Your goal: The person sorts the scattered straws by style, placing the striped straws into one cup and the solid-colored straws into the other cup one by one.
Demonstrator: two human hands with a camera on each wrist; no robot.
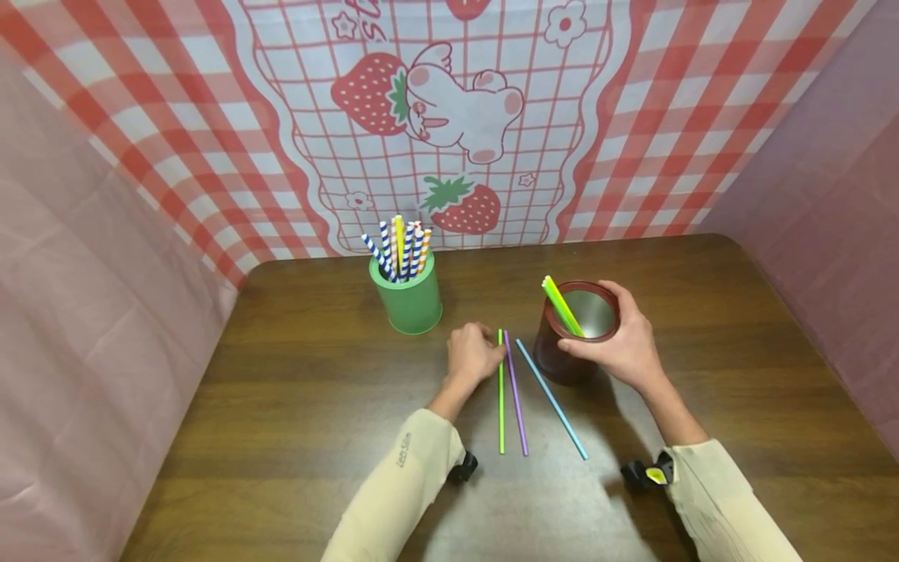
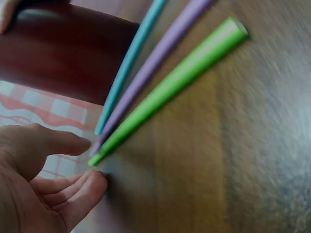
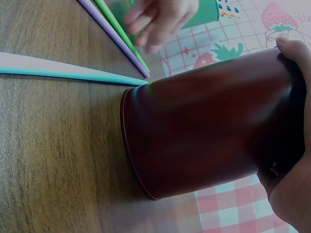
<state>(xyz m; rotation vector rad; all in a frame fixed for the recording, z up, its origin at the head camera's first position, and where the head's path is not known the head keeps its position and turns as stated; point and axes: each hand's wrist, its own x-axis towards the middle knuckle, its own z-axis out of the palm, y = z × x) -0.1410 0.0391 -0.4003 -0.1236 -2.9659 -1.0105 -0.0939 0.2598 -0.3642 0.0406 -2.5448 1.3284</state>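
Note:
My left hand (image 1: 472, 353) reaches down at the far end of a green straw (image 1: 502, 414). In the left wrist view its thumb and fingers stand apart, with the straw's tip (image 2: 97, 158) near the gap between them. A purple straw (image 1: 518, 406) and a blue straw (image 1: 555, 402) lie to the right of the green one. My right hand (image 1: 625, 343) grips a dark red-brown canister (image 3: 204, 126) around its rim. Several yellow-green straws (image 1: 562, 306) lean inside that canister, which stands upright on the table.
A green canister (image 1: 413, 308) full of striped straws (image 1: 407, 250) stands at the back left of the wooden table (image 1: 295, 406). Behind the table hangs a red-and-white checked cloth (image 1: 674, 109) with strawberry prints. Pink fabric (image 1: 91, 257) hangs at the left side.

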